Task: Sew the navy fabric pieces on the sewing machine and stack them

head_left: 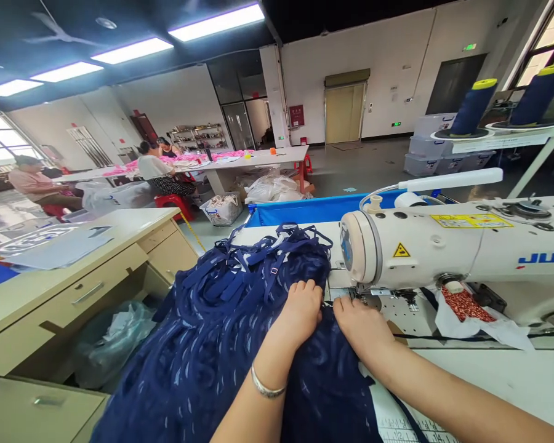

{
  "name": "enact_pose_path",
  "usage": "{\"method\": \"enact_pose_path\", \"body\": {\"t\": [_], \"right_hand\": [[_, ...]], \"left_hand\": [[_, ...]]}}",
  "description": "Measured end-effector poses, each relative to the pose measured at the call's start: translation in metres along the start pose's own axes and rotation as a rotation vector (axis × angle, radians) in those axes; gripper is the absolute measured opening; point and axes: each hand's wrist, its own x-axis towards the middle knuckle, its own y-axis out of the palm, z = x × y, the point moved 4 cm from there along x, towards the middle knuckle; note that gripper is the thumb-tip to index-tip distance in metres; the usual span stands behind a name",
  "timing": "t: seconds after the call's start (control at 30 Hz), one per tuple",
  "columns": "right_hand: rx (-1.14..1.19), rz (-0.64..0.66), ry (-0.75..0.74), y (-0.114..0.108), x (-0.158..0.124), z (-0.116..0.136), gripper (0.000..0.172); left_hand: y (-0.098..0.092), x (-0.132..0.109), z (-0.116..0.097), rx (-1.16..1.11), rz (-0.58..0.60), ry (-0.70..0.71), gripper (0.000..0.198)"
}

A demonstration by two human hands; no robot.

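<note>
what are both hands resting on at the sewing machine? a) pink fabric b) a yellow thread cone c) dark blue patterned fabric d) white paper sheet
c: the left hand and the right hand both press on the dark blue patterned fabric, right beside the needle end of the white industrial sewing machine.

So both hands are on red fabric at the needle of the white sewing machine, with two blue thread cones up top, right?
Not quite: the fabric is navy blue, not red. The head view shows the left hand and right hand resting on it by the white sewing machine, with two blue thread cones above.
</note>
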Motion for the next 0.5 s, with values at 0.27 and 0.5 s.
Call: {"method": "enact_pose_path", "body": {"t": [0.27, 0.5], "right_hand": [[-0.044, 0.148, 0.06, -0.004, -0.008, -0.018, 0.019], [-0.043, -0.01, 0.121, 0.028, -0.099, -0.095, 0.011]], "left_hand": [[0.0, -0.001, 0.003, -0.043, -0.011, 0.021, 0.024], [-0.002, 0.001, 0.005, -0.172, -0.059, 0.057, 0.02]]}}
